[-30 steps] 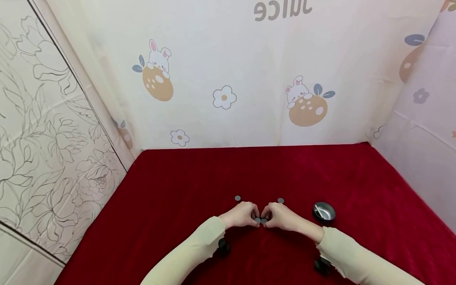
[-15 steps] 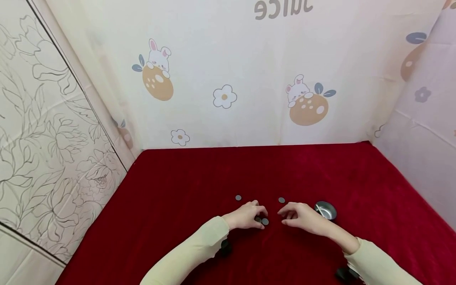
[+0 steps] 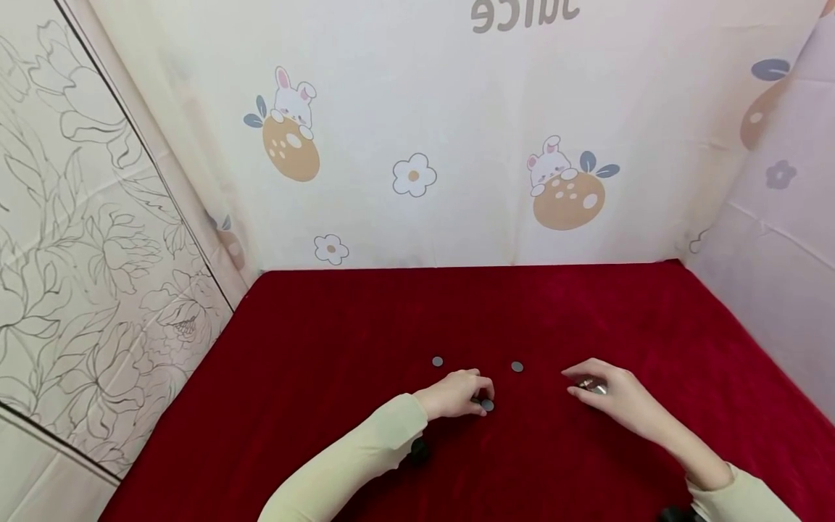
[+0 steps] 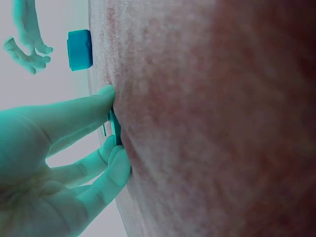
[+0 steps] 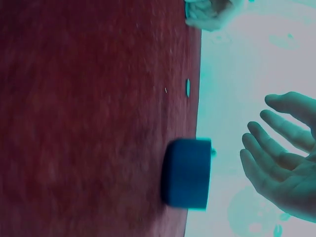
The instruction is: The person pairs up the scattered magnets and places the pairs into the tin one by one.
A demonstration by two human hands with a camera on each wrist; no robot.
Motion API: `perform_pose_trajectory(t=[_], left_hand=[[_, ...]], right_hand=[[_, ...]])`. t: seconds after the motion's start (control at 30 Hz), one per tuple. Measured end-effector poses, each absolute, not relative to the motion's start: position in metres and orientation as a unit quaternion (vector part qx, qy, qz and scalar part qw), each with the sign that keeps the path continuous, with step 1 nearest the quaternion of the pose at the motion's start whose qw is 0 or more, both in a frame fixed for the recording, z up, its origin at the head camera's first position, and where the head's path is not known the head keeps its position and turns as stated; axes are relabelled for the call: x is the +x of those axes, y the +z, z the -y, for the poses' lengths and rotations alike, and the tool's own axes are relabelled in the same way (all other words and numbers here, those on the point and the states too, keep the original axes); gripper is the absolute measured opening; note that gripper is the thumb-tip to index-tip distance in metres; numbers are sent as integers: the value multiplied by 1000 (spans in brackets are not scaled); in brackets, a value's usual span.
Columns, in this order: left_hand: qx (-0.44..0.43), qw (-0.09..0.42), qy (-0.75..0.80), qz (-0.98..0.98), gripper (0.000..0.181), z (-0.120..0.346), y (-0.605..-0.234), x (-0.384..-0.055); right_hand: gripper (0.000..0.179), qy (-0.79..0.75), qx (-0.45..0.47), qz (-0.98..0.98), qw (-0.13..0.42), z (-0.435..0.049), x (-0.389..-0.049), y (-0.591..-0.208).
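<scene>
Well left of the small dark bowl (image 5: 187, 173), and farther from the person than it, a lone grey disc (image 3: 438, 361) lies flat on the red cloth (image 3: 339, 341). Next comes the left hand (image 3: 450, 396), also well left of the bowl and a little nearer the person. Its gap is narrow: thumb and fingers curl round a pinched disc (image 3: 487, 406) at the cloth, with a dark sliver behind it that may be a second one. Farther right, yet left of the bowl and slightly beyond it, another flat disc (image 3: 517, 367) sits apart from both hands, somewhat nearer the left fingertips. The discs and the bowl are round, so none offers a long axis to line up with.

The right hand (image 3: 620, 397) is the one at the bowl, and this is the relation that counts: the bowl lies directly beneath it, showing between thumb and forefinger. Its fingers are spread, loosely bent and holding nothing visible. The right wrist view shows them above the rim and apart from it. Something small pokes past that rim, too indistinct to name.
</scene>
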State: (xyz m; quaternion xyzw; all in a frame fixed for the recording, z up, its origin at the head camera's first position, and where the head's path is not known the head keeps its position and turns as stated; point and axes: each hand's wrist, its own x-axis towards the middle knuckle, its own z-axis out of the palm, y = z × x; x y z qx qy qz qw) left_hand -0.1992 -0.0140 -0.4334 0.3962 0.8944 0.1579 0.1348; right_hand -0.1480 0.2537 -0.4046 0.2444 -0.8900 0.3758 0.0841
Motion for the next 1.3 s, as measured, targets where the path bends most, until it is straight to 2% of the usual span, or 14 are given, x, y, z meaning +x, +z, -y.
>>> perform_pose_trajectory(t=[0.2,0.47,0.8,1.3], left_hand=[[397,132,146,-896,17,11,-433,-200],[368,164,213,-890,12,9,-435,-205],[373,164,244,-880,12,6,-436,-208],[405,155,285,-855,14,-18,-426,-209]], right_hand=[[19,348,214,908,88,-271,-145,-398],[25,333,223,907,125,-286,-146,-401],[36,331,195,921,69,-295,-148,-406],[52,368,215,905,-1,-308,-160,-415]])
